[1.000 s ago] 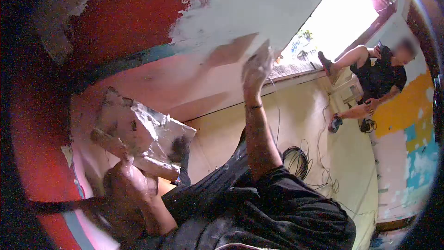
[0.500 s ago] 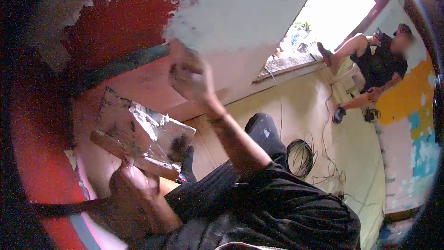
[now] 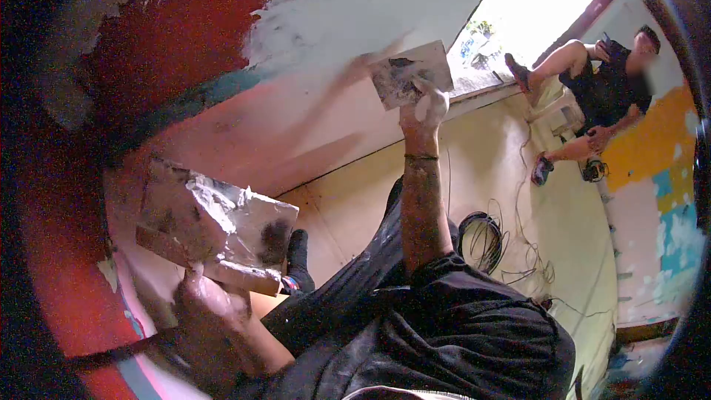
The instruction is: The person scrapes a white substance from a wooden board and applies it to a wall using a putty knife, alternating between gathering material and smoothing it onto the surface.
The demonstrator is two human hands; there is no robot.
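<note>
My left hand [image 3: 222, 298] grips the near edge of a putty board [image 3: 167, 200], thumb up against its wooden edge strip. A ridge of white putty [image 3: 215, 204] and dark smudges lie on the board's face. Raised in front of the wall, my right hand [image 3: 428, 110] is closed on a flat rectangular putty spreader [image 3: 435, 63], fingers against its smeared face. Beyond it, the wall [image 3: 355, 7] has a broad whitish coat beside bare red paint [image 3: 170, 30] with a ragged border. A blue-green band [image 3: 215, 92] runs below the red.
At the right, a person [image 3: 611, 92] in dark clothes sits near the bright window opening [image 3: 529, 11], holding a phone-like object. Coiled black cable [image 3: 481, 241] and loose wires lie on the pale floor [image 3: 574, 252]. My outstretched leg [image 3: 333, 292] crosses the middle.
My right hand has swung to the right, away from the red patch, and the spreader's face now shows. The board in my left hand has shifted slightly left and down.
</note>
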